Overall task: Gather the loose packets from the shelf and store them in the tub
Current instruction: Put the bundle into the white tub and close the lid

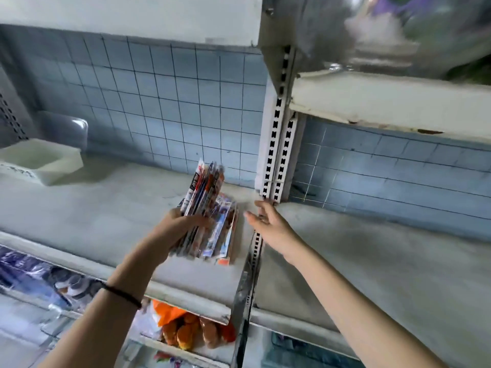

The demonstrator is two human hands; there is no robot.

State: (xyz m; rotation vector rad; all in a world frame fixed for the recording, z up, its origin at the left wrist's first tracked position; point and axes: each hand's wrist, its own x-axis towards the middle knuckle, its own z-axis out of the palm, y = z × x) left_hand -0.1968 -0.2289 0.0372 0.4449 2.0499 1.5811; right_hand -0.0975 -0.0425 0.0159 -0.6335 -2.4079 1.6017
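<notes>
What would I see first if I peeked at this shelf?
The bright bundle of packets in the middle of the grey shelf, gripped by the left hand. The right hand hovers open just beside it, and a white tub sits far left.

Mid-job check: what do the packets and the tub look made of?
The packets: probably glossy printed plastic film or coated card; colourful print, shiny flat faces. The tub: white, slightly translucent plastic, matte; light seems to glow through its moulded walls.
</notes>
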